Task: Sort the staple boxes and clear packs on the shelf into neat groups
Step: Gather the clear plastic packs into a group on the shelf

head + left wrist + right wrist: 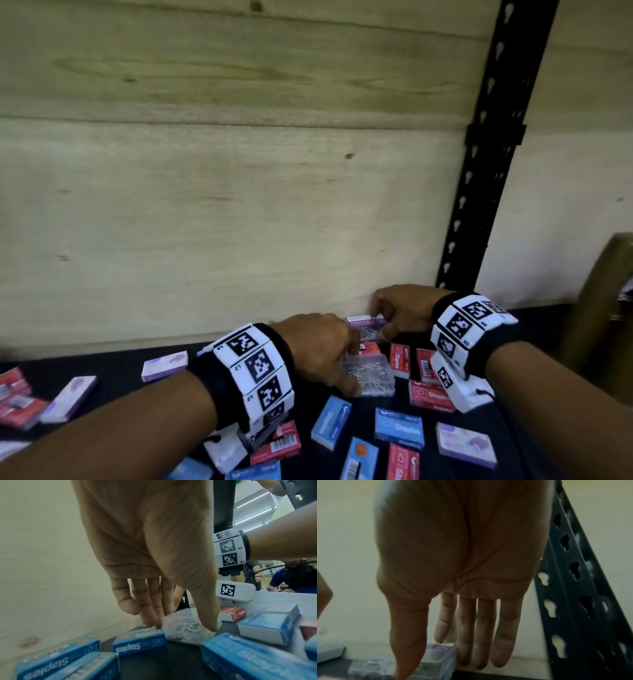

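Observation:
My left hand (pixel 344 368) reaches down over a clear pack of metal clips (pixel 371 377) on the black shelf (pixel 123 370). It grips the pack between thumb and fingers, as the left wrist view shows with the left hand (pixel 181 624) straddling that clear pack (pixel 187 632). Behind it, by the back wall, my right hand (pixel 380 318) pinches a second clear pack with a purple label (pixel 364 323). In the right wrist view the right hand (pixel 436 669) has its thumb in front of this purple-labelled pack (pixel 440 649) and its fingers behind it.
Red staple boxes (pixel 428 395), blue ones (pixel 399 428) and lilac ones (pixel 164 366) lie scattered over the shelf. A plywood wall (pixel 239 205) closes the back. A black slotted upright (pixel 479 178) stands at the right, with a brown object (pixel 603 308) beyond it.

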A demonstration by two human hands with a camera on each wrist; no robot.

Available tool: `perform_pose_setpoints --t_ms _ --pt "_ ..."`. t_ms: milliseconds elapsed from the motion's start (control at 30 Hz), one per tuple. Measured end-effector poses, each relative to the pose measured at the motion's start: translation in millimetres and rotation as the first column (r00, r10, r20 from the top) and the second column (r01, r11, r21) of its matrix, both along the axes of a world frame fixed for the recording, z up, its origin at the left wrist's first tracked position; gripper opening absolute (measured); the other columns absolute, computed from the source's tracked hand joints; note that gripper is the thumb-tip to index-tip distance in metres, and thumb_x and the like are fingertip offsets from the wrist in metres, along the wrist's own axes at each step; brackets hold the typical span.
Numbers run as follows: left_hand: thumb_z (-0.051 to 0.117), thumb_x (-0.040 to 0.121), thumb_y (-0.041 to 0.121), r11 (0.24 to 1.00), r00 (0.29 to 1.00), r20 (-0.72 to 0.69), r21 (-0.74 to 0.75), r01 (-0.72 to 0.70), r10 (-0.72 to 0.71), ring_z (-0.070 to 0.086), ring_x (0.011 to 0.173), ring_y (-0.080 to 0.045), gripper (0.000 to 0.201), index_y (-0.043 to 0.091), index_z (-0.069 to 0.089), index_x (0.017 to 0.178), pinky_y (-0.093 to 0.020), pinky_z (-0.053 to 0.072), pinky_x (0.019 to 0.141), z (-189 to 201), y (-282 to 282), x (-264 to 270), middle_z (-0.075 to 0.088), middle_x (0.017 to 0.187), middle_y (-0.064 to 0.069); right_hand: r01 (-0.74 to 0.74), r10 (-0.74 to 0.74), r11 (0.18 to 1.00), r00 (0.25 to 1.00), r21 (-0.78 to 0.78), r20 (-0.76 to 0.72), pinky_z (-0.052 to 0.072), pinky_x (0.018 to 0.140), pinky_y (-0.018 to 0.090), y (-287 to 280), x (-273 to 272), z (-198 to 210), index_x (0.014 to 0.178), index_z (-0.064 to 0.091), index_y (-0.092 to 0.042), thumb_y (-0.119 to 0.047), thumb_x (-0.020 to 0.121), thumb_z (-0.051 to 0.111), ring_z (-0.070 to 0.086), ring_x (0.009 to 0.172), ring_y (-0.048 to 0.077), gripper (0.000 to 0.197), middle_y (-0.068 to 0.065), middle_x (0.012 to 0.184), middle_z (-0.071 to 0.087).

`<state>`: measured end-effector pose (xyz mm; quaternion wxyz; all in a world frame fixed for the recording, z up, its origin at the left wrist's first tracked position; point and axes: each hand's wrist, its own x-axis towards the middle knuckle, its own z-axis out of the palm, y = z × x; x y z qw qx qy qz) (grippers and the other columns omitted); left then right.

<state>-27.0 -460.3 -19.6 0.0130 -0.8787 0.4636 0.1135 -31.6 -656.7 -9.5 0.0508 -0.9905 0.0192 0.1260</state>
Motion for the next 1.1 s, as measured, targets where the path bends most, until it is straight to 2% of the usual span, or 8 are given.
perform_pose_setpoints --t_ms 267,433,567,633,733,800,967,1100 --pt "0.048 0.088 0.065 0.997 0.983 -0.184 0.077 -0.011 0.025 0.051 0.118 -0.013 0.049 0.035 0.061 0.126 -0.039 0.041 0.104 17 10 2 0.056 0.134 0.011 -0.042 0.042 0.998 0.999 -0.044 0.003 0.043 0.075 0.026 0 -1 5 0.112 0.064 -0.026 -0.041 0.081 0.077 0.058 0.097 0.013 0.037 -0.007 0.109 0.063" --pt "0.046 0.093 0.061 0.995 0.955 -0.286 0.068 -0.066 0.083 0.048 0.121 -0.011 0.044 0.036 0.061 0.126 -0.037 0.034 0.109 19 16 3 0.053 0.135 0.013 -0.036 0.037 0.998 0.999 -0.043 0.020 0.044 0.077 0.028 -3 -1 1 0.109 0.062 -0.027 -0.043 0.080 0.077 0.057 0.096 0.012 0.036 -0.010 0.106 0.060" --pt "0.045 0.096 0.055 0.985 0.934 -0.316 0.078 -0.151 0.168 0.055 0.112 -0.013 0.039 0.035 0.060 0.126 -0.031 0.037 0.101 17 16 3 0.058 0.128 0.007 0.001 -0.001 0.999 1.000 0.034 0.001 0.047 0.093 0.033 -4 -1 -1 0.123 0.055 -0.027 -0.042 0.080 0.077 0.058 0.104 0.014 0.051 -0.008 0.117 0.061" --pt "0.042 0.097 0.053 0.982 0.925 -0.329 0.078 -0.175 0.191 0.058 0.106 -0.015 0.038 0.034 0.060 0.125 -0.031 0.039 0.098 17 14 4 0.061 0.124 0.003 0.011 -0.010 0.999 1.000 0.047 -0.017 0.047 0.096 0.033 -3 0 -1 0.125 0.056 -0.026 -0.044 0.079 0.078 0.058 0.107 0.014 0.053 -0.008 0.118 0.061" --pt "0.039 0.101 0.045 0.984 0.923 -0.339 0.046 -0.175 0.180 0.056 0.097 -0.014 0.037 0.030 0.058 0.128 -0.029 0.039 0.096 16 13 5 0.060 0.117 0.005 0.013 -0.012 1.000 0.999 0.026 -0.040 0.048 0.094 0.032 0 3 -1 0.122 0.060 -0.025 -0.046 0.078 0.079 0.060 0.105 0.014 0.053 -0.007 0.116 0.063" --pt "0.038 0.102 0.046 0.981 0.917 -0.351 0.016 -0.195 0.188 0.053 0.098 -0.012 0.038 0.030 0.056 0.131 -0.029 0.038 0.096 15 13 6 0.059 0.122 0.004 0.025 -0.025 1.000 0.998 0.008 -0.050 0.049 0.094 0.034 0 5 -2 0.117 0.060 -0.025 -0.048 0.075 0.080 0.061 0.102 0.014 0.051 -0.007 0.112 0.064" --pt "0.043 0.090 0.068 0.987 0.922 -0.355 0.015 -0.159 0.154 0.056 0.106 -0.011 0.052 0.032 0.057 0.124 -0.032 0.041 0.098 9 14 9 0.060 0.121 0.008 0.060 -0.059 0.998 0.998 0.024 -0.034 0.054 0.084 0.037 -2 1 1 0.099 0.058 -0.027 -0.049 0.064 0.085 0.064 0.088 0.012 0.049 -0.008 0.097 0.069" --pt "0.054 0.091 0.058 0.996 0.957 -0.286 -0.046 -0.073 0.057 0.058 0.102 -0.011 0.046 0.025 0.061 0.121 -0.025 0.045 0.088 6 16 11 0.064 0.117 0.006 0.060 -0.060 0.997 0.998 0.037 -0.004 0.053 0.084 0.034 -1 -3 2 0.097 0.057 -0.027 -0.047 0.063 0.087 0.062 0.087 0.010 0.050 -0.010 0.095 0.066"
